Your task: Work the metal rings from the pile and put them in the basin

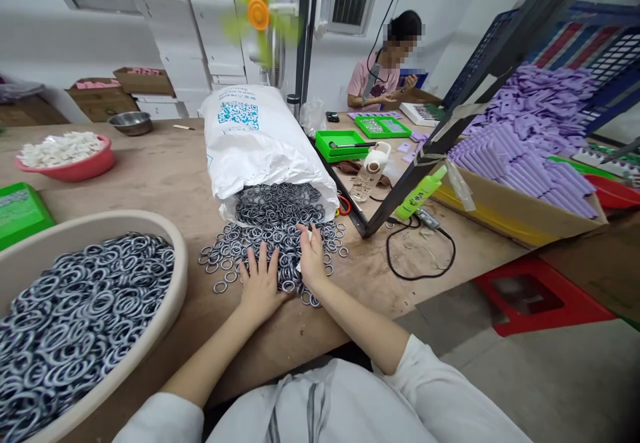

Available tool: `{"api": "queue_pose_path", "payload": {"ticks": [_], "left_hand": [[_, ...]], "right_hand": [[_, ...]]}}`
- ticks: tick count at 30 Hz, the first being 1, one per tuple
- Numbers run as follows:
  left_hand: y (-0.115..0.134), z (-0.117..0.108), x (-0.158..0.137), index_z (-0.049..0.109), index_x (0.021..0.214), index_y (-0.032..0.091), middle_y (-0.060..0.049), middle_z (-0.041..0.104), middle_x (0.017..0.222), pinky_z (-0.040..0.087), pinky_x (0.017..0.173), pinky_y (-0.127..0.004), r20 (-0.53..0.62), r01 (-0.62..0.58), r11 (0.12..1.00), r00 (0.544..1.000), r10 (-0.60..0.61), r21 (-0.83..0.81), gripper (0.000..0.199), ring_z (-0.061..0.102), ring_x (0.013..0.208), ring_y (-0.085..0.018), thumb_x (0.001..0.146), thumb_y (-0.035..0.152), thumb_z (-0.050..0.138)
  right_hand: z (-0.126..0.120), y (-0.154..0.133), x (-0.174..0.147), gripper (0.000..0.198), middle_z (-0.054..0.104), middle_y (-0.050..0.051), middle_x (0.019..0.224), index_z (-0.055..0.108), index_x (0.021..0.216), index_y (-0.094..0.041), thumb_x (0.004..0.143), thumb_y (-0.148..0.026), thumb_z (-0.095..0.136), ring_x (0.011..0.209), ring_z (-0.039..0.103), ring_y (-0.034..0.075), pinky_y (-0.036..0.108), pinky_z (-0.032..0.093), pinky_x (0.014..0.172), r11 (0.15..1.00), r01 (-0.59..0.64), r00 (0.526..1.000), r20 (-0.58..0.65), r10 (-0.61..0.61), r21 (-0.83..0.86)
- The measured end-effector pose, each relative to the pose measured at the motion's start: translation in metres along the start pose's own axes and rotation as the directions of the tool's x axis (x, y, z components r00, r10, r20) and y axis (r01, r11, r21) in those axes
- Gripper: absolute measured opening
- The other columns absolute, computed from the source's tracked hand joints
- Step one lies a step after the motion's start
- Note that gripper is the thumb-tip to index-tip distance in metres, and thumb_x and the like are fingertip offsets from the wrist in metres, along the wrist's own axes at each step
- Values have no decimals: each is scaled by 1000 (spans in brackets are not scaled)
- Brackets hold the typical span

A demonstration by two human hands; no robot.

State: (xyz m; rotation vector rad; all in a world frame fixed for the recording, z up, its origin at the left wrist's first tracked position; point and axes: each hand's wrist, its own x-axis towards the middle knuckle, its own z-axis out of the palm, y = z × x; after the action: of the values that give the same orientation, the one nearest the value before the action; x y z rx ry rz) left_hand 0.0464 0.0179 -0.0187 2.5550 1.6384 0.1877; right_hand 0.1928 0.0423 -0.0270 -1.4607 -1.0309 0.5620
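Dark grey rings (pixel 283 256) spill in a loose pile from the mouth of a white sack (pixel 270 143) lying on its side on the table. My left hand (pixel 261 279) rests on the near left part of the pile, its fingers spread and nothing held in it. Beside it, my right hand (pixel 313 259) is turned on edge among the rings, with its fingers together. A bit of something white shows at its thumb and below its palm; its kind is mostly hidden by the hand. More rings fill a large beige tub (pixel 181 263) at the left.
A red bowl (pixel 95 166) of white pieces and a metal bowl (pixel 131 123) stand at the back left. A dark metal frame post (pixel 395 196) rises right of the sack. Beyond it are green trays (pixel 340 146), a cable (pixel 453 256), a carton (pixel 500 213) of purple pieces and a seated person (pixel 375 79).
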Motion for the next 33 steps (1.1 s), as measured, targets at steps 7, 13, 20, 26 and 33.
{"api": "queue_pose_path", "payload": {"ticks": [7,13,20,26,33], "left_hand": [[-20,-23,13,21,158,13,-25,10,166,19,114,-71,65,27,988,998,-17,-152,120,7,152,-48,64,53,82],[-28,-29,10,62,127,16,-18,57,137,41,108,-49,-103,-165,964,984,146,-207,51,52,129,-33,87,48,64],[-19,-28,9,73,106,20,-11,69,106,49,88,-41,16,-144,985,989,146,-97,25,63,100,-28,94,31,54],[-26,-33,24,75,94,21,-9,73,92,48,82,-37,-83,-87,961,994,67,-262,25,65,91,-26,93,31,52],[-31,-29,32,76,88,21,-7,77,91,51,85,-39,-153,66,786,967,-201,-614,24,68,89,-25,84,40,62]], "right_hand": [[-15,-38,37,48,71,5,89,63,122,-20,98,-53,37,82,65,19,34,50,81,997,23,934,354,-49,79],[-23,-40,50,43,56,-2,67,64,82,-20,93,-58,47,68,51,15,27,38,66,978,165,872,482,-83,-129],[-9,-34,55,48,60,-1,70,68,82,-20,92,-61,47,73,54,16,27,40,69,979,181,835,540,-106,-89],[-5,-23,51,39,52,-5,61,64,103,-21,92,-56,50,57,45,13,26,35,58,992,123,892,443,-94,-38],[-18,-34,32,29,57,-3,70,63,94,-22,88,-50,60,63,51,14,26,35,60,986,162,884,451,-125,-44]]}}
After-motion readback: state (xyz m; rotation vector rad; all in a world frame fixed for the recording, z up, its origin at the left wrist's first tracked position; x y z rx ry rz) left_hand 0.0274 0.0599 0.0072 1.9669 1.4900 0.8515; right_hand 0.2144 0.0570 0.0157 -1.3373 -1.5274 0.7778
